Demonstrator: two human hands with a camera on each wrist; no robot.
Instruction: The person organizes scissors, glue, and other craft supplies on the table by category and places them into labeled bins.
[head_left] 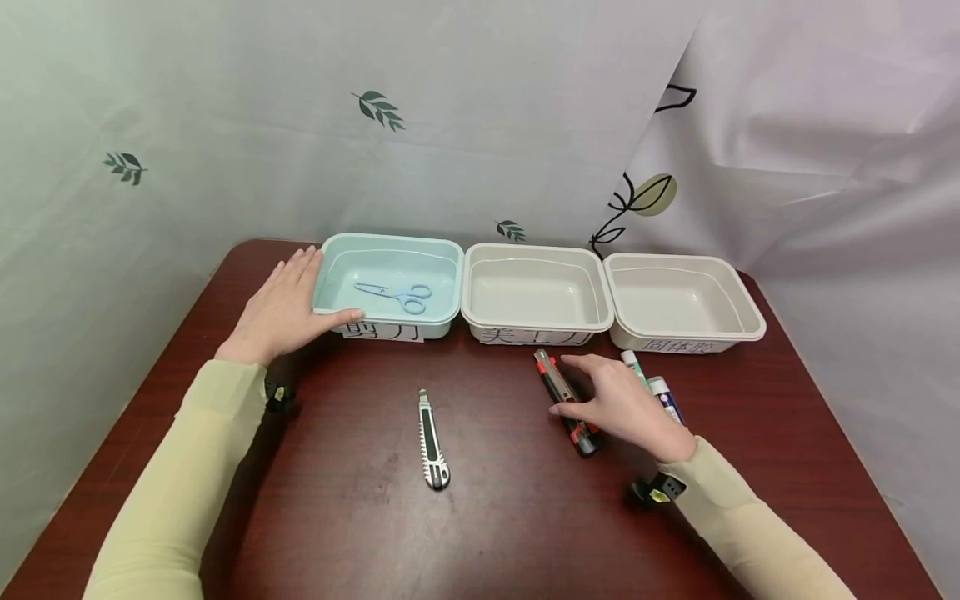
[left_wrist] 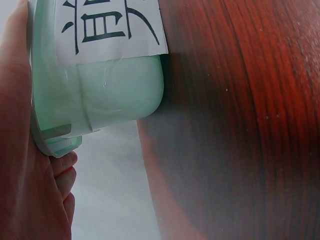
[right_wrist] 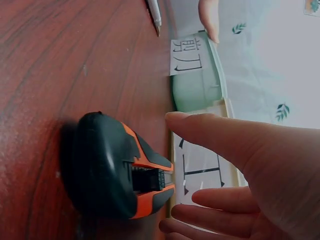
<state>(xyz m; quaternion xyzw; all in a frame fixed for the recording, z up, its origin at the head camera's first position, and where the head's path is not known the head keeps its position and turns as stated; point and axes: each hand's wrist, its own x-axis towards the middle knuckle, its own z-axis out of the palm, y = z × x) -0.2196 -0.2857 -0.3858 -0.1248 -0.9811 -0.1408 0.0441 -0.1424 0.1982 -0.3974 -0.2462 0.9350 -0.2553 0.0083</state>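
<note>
My left hand [head_left: 285, 304] rests on the left end of the light-green bin [head_left: 387, 243], thumb along its front rim and the other fingers over its left side. Inside that bin lies a pair of blue scissors [head_left: 412, 298]. My right hand [head_left: 622, 404] hovers at a black and red utility knife [head_left: 557, 383], thumb and fingers spread apart beside it. In the right wrist view the knife's thick black end [right_wrist: 102, 165] shows below the thumb, apart from it. A silver and black utility knife [head_left: 431, 442] lies on the table between the hands.
Two off-white bins, one in the middle [head_left: 537, 331] and one at right [head_left: 686, 336], continue the row and carry paper labels. Two glue sticks, one green and white [head_left: 633, 367] and one blue and white [head_left: 664, 398], lie partly behind my right hand. A patterned curtain hangs behind the table.
</note>
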